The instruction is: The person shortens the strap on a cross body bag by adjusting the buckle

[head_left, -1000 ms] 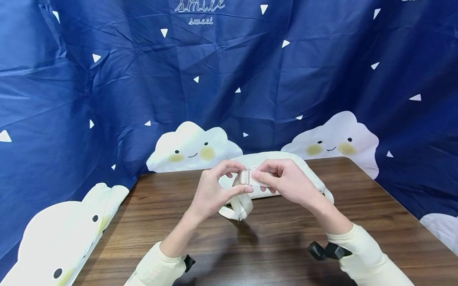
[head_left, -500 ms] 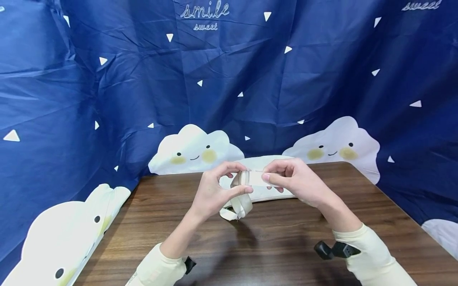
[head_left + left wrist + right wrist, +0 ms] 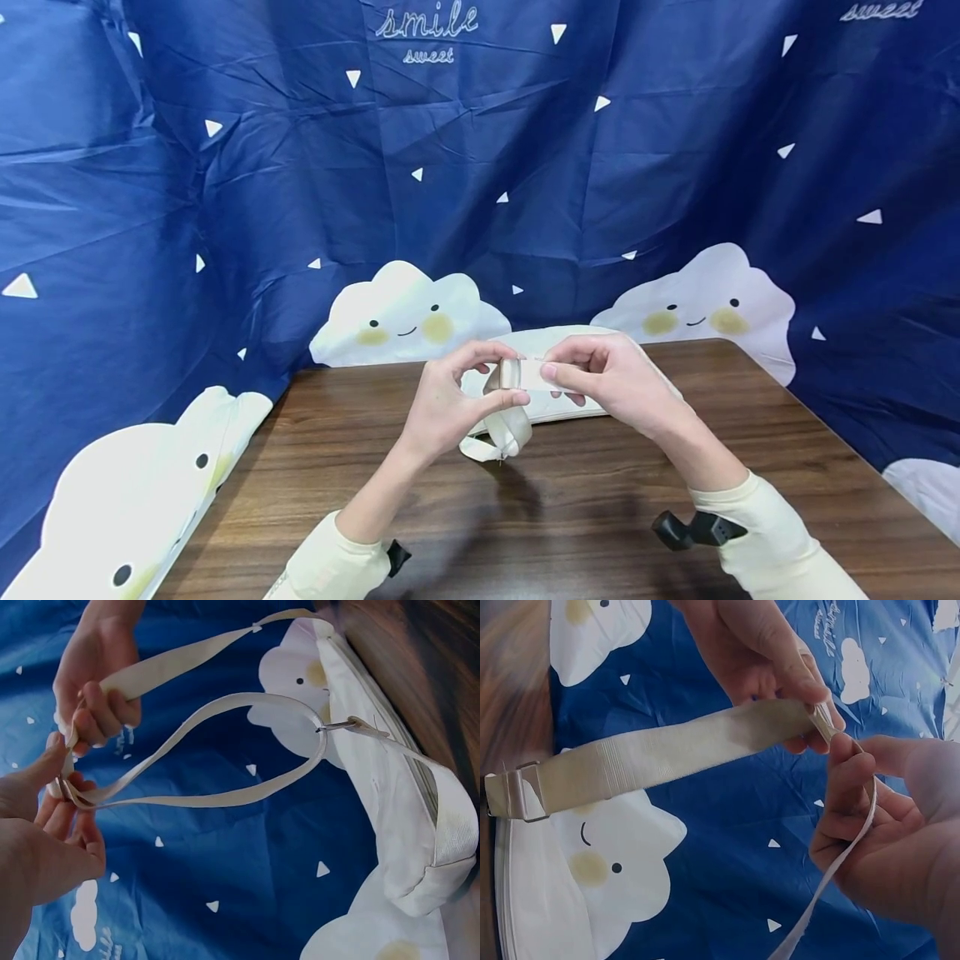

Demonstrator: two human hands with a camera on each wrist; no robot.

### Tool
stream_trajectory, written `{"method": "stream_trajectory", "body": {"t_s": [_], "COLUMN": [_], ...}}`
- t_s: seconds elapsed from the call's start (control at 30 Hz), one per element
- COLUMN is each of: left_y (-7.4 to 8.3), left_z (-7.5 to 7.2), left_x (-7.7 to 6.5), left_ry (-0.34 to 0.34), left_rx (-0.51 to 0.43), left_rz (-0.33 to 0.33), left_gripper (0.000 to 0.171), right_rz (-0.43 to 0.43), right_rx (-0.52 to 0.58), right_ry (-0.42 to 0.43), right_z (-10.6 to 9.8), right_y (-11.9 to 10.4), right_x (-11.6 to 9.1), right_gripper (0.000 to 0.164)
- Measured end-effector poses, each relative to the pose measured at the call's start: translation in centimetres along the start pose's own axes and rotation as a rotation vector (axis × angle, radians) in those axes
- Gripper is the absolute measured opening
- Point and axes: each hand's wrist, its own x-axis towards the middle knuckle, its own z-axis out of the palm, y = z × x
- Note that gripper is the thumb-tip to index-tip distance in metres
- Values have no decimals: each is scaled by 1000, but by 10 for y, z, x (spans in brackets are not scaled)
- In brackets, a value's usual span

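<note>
Thumb and fingers of my left hand (image 3: 442,404) pinch the metal slide buckle (image 3: 510,374) of a cream strap, holding it above the table. Just to its right, my right hand (image 3: 618,382) pinches the flat strap (image 3: 531,376) between thumb and curled fingers. Behind both hands lies a white bag (image 3: 555,409), partly covered by them. In the left wrist view the strap forms a long loop (image 3: 225,799) from the buckle to a metal ring (image 3: 337,726) at the bag's end. The right wrist view shows a rectangular metal ring (image 3: 534,791) where the wide strap meets the bag.
A brown wood-grain table (image 3: 465,533) lies beneath the hands. Behind and to the left hangs a blue cloth (image 3: 480,150) printed with clouds and triangles. Dark devices (image 3: 697,529) are strapped at both wrists.
My right hand first slid right along the strap, baring more of it beside the buckle, then came back slightly left. The left hand kept its pinch on the buckle. The head view tilted up slightly.
</note>
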Motion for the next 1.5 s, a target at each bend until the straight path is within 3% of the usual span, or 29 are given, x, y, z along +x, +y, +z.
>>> {"method": "stream_trajectory", "body": {"t_s": [0.07,0.13,0.27,0.37,0.5,0.67,0.83,1.5], "left_y": [0,-11,-12,-7,10,25,26,26], "left_z": [0,1,2,2,1,-2,-4,0], "left_x": [0,-1,-2,-1,1,4,4,2], "left_ry": [-3,-7,-6,-2,-4,-9,-11,-20], "left_rx": [4,11,23,0,-31,-16,-7,22], "left_rz": [3,12,11,-5,-20,-23,-12,-32], "left_gripper": [41,43,43,42,40,38,37,37], "right_rz": [1,0,-23,-38,-25,4,13,18], "right_rx": [1,5,36,73,78,43,34,51], "right_ry": [5,13,40,52,47,-36,-103,-44], "right_z": [2,5,10,14,15,8,1,10], "right_y": [-1,-1,0,1,2,2,3,1], "right_x": [0,0,2,2,2,2,1,2], "right_gripper": [11,13,11,13,15,13,14,17]}}
